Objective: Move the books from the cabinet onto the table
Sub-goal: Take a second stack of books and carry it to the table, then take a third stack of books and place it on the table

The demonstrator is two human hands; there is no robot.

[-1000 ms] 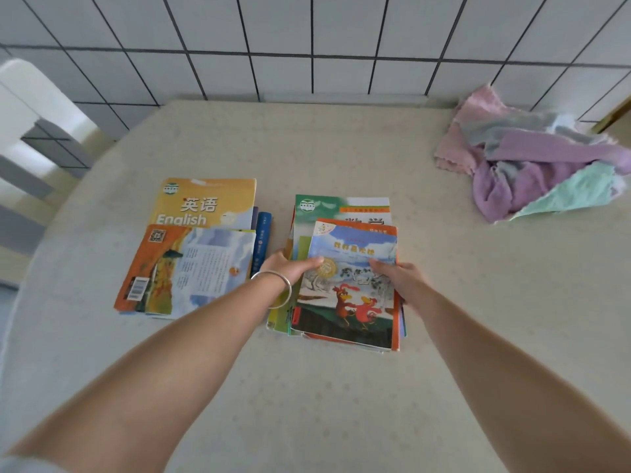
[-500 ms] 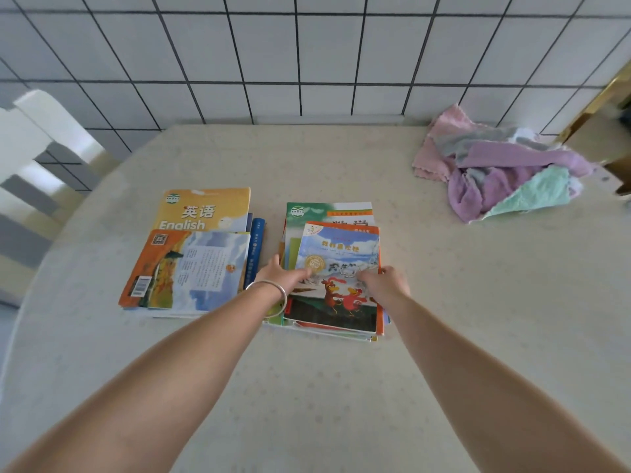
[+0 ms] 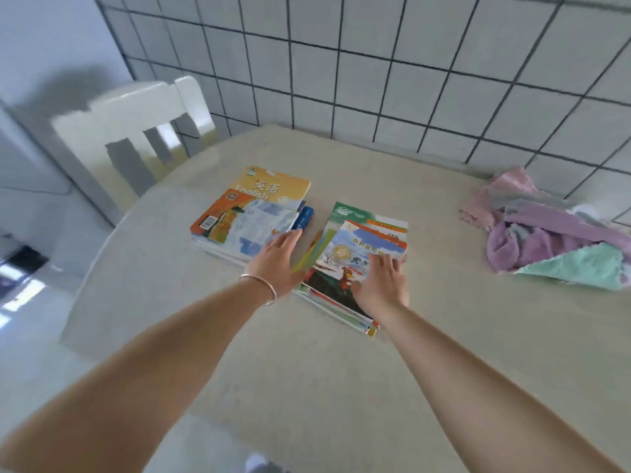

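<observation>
Two stacks of books lie on the beige table (image 3: 341, 387). The left stack (image 3: 252, 213) has a yellow English book under an orange and blue one. The right stack (image 3: 362, 254) is topped by a blue picture book with a red bird. My left hand (image 3: 278, 259), with a silver bangle on the wrist, hovers between the stacks, fingers apart and holding nothing. My right hand (image 3: 380, 281) lies flat on the top book of the right stack, fingers spread. The cabinet is out of view.
A heap of pink, purple and mint cloths (image 3: 553, 230) lies at the table's far right. A white chair (image 3: 133, 131) stands at the table's left side. A tiled wall (image 3: 409, 80) runs behind the table.
My view has swung to the left, bringing the chair into sight. My left hand has come off the right stack's edge and opened. My right hand has flattened on the top book.
</observation>
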